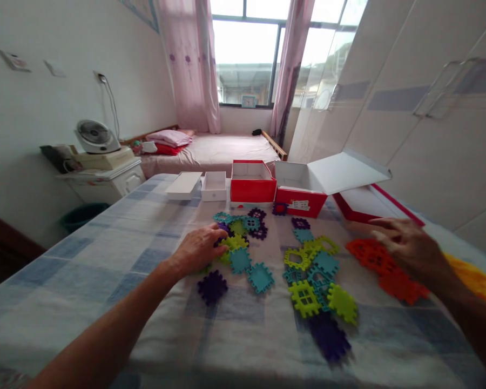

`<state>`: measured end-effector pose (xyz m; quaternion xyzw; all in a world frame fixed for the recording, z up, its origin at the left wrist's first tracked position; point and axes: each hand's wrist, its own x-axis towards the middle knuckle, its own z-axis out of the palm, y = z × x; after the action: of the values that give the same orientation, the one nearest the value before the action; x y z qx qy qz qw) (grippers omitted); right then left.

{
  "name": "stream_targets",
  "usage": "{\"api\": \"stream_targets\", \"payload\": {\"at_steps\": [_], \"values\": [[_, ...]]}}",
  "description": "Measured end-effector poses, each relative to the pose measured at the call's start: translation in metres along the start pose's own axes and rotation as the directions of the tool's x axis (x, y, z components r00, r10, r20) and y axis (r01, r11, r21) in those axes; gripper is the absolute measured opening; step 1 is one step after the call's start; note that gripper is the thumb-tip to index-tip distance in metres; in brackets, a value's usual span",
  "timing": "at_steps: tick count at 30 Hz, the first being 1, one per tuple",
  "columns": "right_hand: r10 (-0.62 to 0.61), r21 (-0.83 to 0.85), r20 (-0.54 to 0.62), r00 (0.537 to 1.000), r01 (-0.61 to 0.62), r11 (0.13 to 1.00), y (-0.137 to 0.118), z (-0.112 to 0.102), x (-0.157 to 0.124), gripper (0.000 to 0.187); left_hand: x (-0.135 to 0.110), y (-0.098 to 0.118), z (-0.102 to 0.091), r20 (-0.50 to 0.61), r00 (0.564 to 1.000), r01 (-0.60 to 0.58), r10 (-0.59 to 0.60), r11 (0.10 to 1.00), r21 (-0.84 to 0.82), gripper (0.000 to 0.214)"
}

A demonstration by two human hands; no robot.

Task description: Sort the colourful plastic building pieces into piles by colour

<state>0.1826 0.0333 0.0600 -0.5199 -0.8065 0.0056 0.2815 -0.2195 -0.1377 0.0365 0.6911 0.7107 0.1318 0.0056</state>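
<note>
My left hand (198, 248) rests over the left pile of interlocking plastic tiles, thumb and fingers apart. Its fingertips touch the pile beside a purple tile (223, 229) and a lime-green tile (235, 243); they partly hide the tiles beneath. Close by lie blue tiles (261, 277) and a dark purple tile (213, 287). On the right, my right hand (413, 246) hovers with fingers stretched out and apart, holding nothing visible, above orange-red tiles (403, 278). A second mixed pile between the hands includes a green window tile (305, 299), a solid green tile (342, 304) and a purple tile (329, 337).
Along the table's far side stand a small white box (214, 193), a white lid (183, 185), a red box (253, 190), an open red box (303, 201) with its flap up, and a red-edged tray (378, 205). Yellow material (476, 278) lies far right. A checked cloth (146, 319) covers the table.
</note>
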Motion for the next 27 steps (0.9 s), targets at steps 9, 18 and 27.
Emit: {"api": "stream_targets", "payload": {"at_steps": [9, 18, 27], "values": [[-0.367, 0.37, 0.332, 0.869, 0.238, 0.898, -0.148, 0.05, -0.021, 0.026, 0.017, 0.012, 0.009, -0.101, 0.989, -0.136, 0.111, 0.947, -0.291, 0.022], [-0.358, 0.15, 0.515, 0.779, 0.329, 0.932, -0.229, 0.098, -0.024, 0.068, 0.03, -0.052, 0.038, -0.402, 0.869, 0.099, -0.287, 0.899, -0.428, 0.026], [-0.304, 0.208, 0.541, 0.784, 0.226, 0.952, -0.246, 0.111, -0.022, 0.054, 0.026, -0.043, 0.041, -0.365, 0.886, 0.083, -0.287, 0.871, -0.485, 0.025]]}}
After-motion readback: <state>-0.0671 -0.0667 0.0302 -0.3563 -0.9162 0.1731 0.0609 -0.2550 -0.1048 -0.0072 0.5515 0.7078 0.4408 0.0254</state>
